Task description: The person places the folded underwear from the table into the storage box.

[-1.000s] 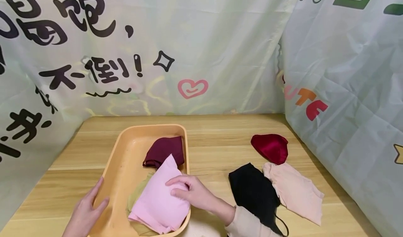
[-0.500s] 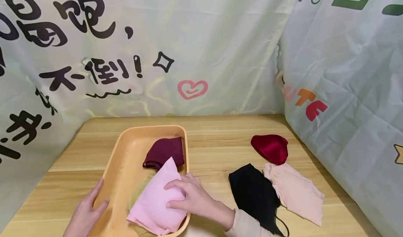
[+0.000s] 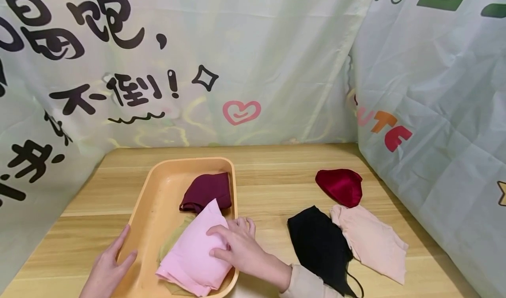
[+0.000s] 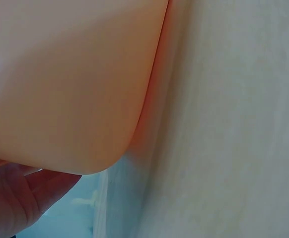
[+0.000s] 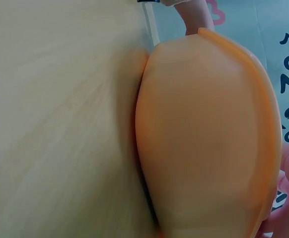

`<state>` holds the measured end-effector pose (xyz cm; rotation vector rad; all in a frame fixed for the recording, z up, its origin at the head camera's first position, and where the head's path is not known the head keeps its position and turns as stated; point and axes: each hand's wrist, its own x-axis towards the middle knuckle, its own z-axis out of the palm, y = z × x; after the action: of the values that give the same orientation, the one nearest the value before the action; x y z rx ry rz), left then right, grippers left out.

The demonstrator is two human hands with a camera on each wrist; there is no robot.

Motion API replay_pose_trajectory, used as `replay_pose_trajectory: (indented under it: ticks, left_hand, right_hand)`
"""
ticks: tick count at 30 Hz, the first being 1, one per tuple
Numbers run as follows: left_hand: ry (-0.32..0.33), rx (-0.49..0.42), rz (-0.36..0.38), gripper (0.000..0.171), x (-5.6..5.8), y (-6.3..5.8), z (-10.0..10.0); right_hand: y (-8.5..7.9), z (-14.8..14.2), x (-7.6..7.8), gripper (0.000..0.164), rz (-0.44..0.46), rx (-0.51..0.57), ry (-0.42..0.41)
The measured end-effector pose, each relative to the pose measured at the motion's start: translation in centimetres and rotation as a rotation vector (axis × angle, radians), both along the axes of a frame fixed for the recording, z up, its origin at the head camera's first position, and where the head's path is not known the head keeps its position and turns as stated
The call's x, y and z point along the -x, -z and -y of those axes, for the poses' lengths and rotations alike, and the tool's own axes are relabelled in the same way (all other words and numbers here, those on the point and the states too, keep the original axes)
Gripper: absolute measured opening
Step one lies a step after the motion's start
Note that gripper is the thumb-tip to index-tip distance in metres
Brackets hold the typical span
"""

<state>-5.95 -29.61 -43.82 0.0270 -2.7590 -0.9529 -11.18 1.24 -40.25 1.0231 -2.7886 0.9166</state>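
A folded pink bra [image 3: 193, 249] lies in the orange tray [image 3: 148, 192], over an olive cloth piece [image 3: 174, 238] that is mostly hidden. My right hand [image 3: 241, 247] reaches over the tray's right rim and holds the pink bra near its right side, index finger and thumb bent on top of it. My left hand [image 3: 108, 265] grips the tray's left wall, thumb on the inner side; part of that hand [image 4: 30, 198] shows at the rim in the left wrist view. Behind the pink bra sits a folded maroon bra [image 3: 207, 190].
To the right of the tray, a black bra [image 3: 318, 245] with a thin strap partly covers a beige folded garment [image 3: 373, 243]. A shiny red folded piece [image 3: 340, 186] touches the beige one. Printed curtains [image 3: 292, 69] border the wooden table [image 3: 265, 170].
The pink bra has slid slightly left and toward me, away from the tray's right wall. My right hand's outer fingers have bent near the rim. The left hand has stayed put.
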Motion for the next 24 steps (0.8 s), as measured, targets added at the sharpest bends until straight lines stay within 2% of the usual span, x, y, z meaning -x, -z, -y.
replay_pose_trajectory:
  ticks: [7,17,24]
  left_hand:
    - [0.0,0.026,-0.03,0.065,0.0,0.1,0.0]
    - [-0.006,0.003,-0.027,0.066,-0.1,0.4,0.0]
    - [-0.003,-0.022,-0.001,0.069,0.0,0.1,-0.1]
  right_hand:
    - [-0.2,0.1,-0.3,0.033,0.002,-0.044,0.016]
    - [-0.2,0.0,-0.5,0.042,0.05,-0.024,0.001]
    - [-1.4,-0.5,-0.4,0.048,-0.035,-0.153,-0.006]
